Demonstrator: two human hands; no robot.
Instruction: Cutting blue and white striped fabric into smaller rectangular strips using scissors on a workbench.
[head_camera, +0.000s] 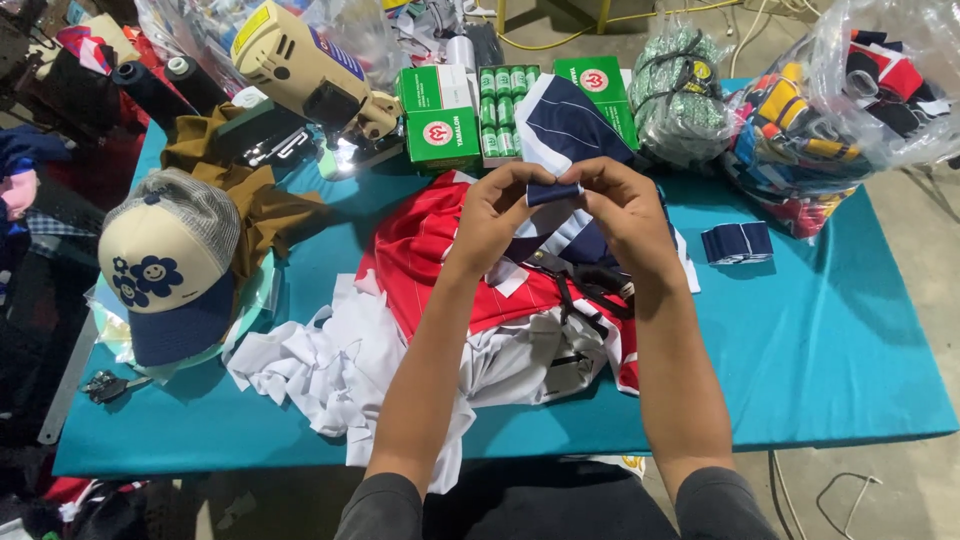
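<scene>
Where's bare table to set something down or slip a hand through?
Free: the teal table right of the red garment, below the small navy stack; also a front-left strip below the cap beside the white scraps. Crowded: the back edge with green boxes and plastic bags, and the centre under both hands.

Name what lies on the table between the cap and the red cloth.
In the head view, white scraps lie between cap and red cloth.

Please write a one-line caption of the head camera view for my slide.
Both hands, left hand and right hand, pinch a small folded navy fabric strip above red and white garments on a teal table.
</scene>
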